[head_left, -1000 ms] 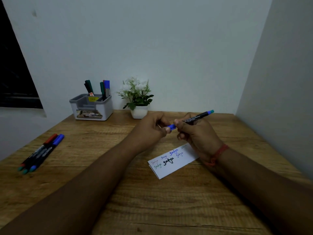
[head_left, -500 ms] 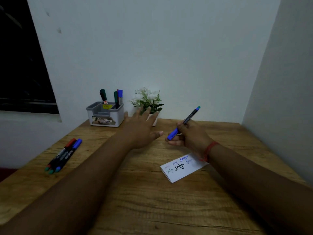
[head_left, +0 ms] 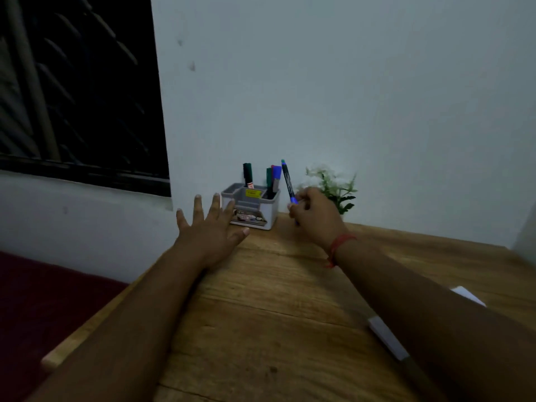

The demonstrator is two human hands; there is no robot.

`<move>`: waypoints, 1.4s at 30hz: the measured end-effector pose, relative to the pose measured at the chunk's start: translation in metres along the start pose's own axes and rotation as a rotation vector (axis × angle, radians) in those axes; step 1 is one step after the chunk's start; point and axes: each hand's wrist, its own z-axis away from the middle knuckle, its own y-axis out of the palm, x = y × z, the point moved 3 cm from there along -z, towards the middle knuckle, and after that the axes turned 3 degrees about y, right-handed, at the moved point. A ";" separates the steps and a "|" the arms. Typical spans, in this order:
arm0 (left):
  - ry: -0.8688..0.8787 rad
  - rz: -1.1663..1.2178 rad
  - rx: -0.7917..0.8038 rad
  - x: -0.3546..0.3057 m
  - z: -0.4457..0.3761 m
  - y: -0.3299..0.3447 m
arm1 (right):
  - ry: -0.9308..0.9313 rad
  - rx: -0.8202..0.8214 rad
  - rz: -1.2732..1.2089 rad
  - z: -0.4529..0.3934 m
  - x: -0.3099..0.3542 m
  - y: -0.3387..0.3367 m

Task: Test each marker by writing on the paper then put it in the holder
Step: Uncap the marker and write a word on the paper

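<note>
My right hand (head_left: pixel 314 217) grips a black marker (head_left: pixel 288 181) with a blue cap, held nearly upright just right of the holder. The grey-and-white holder (head_left: pixel 268 216) stands at the back of the wooden table by the wall, with several markers (head_left: pixel 272 177) upright in it. My left hand (head_left: pixel 208 227) is spread with straight fingers in front of the holder's left side and holds nothing. The white paper (head_left: pixel 387 336) lies at the right, mostly hidden under my right forearm.
A small white-flowered plant (head_left: pixel 336 184) stands right of the holder, behind my right hand. The table's left edge (head_left: pixel 87 326) runs diagonally, with a dark red surface (head_left: pixel 43 300) below it. A dark window (head_left: pixel 78 88) fills the upper left.
My left hand let go of the capped marker and spread open. Both hands moved toward the holder and the marker turned nearly upright. The view swung left; the loose markers are out of sight.
</note>
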 end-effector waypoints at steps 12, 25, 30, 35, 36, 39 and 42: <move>-0.062 0.159 0.078 0.033 -0.010 -0.001 | -0.226 -0.088 0.295 -0.117 0.087 0.041; -0.075 0.152 0.123 0.037 -0.011 0.003 | -0.195 0.267 0.594 -0.132 0.105 0.117; -0.090 0.168 0.170 0.042 -0.009 0.004 | -0.179 0.258 0.594 -0.129 0.094 0.128; -0.097 0.194 0.056 0.046 -0.008 -0.006 | -0.230 0.146 0.432 -0.103 0.090 0.109; -0.080 0.212 -0.014 0.046 -0.008 -0.009 | -0.256 0.136 0.394 -0.092 0.089 0.101; -0.019 0.266 -0.095 0.046 -0.003 -0.013 | -0.347 0.168 0.332 -0.043 0.082 0.074; 0.002 0.244 0.021 0.042 0.001 -0.011 | -0.370 0.209 0.351 0.011 0.058 0.039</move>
